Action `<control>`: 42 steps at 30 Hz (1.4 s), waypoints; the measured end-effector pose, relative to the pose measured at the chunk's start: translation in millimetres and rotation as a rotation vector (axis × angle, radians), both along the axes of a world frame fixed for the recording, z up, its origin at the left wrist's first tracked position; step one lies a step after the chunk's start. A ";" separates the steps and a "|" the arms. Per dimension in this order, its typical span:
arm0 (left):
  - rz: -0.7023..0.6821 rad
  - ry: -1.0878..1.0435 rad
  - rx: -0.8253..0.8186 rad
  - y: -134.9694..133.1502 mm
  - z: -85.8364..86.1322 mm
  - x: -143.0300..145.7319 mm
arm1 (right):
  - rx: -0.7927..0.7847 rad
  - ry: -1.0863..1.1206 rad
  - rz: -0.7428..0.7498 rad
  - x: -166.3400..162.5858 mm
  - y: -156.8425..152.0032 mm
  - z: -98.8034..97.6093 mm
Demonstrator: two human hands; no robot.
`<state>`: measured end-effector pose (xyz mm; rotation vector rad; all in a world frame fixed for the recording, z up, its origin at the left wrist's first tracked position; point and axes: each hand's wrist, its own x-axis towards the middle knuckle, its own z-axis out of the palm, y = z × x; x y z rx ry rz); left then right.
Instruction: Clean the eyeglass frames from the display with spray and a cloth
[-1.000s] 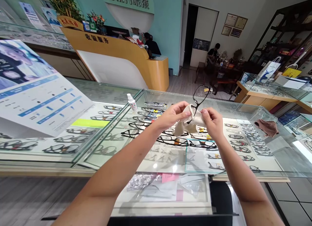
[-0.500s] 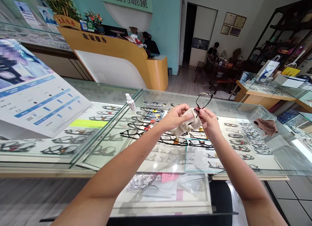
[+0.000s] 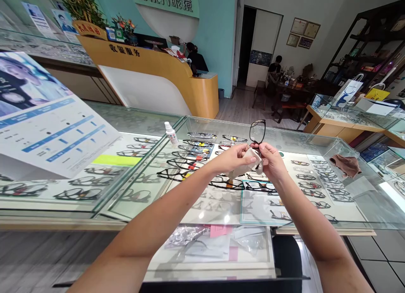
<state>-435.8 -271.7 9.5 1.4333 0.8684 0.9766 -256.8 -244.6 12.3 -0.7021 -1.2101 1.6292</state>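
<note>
A pair of black-framed eyeglasses (image 3: pixel 257 132) is held upright above the glass counter, one lens standing clear over my fingers. My right hand (image 3: pixel 270 158) pinches the frame near its middle. In my left hand (image 3: pixel 236 157) is a pale cleaning cloth (image 3: pixel 243 168), bunched around the lower part of the glasses; the lens inside it is hidden. Below my hands, several dark eyeglasses (image 3: pixel 177 173) lie in rows on the counter top. A white spray bottle (image 3: pixel 171 135) stands to the left of them.
A brown cloth (image 3: pixel 345 165) lies on the counter at the right. An open drawer (image 3: pixel 211 267) with plastic bags juts out below the glass counter (image 3: pixel 126 208). A large calendar card (image 3: pixel 63 133) stands at the left. Two people sit farther back.
The glasses have turned and shifted slightly left, so the free lens stands more upright. Both hands have dipped a little, still holding glasses and cloth.
</note>
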 end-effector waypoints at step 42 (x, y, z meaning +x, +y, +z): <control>0.151 -0.181 0.243 -4.0 14.5 28.1 | -0.001 0.316 0.018 -10.9 0.5 26.1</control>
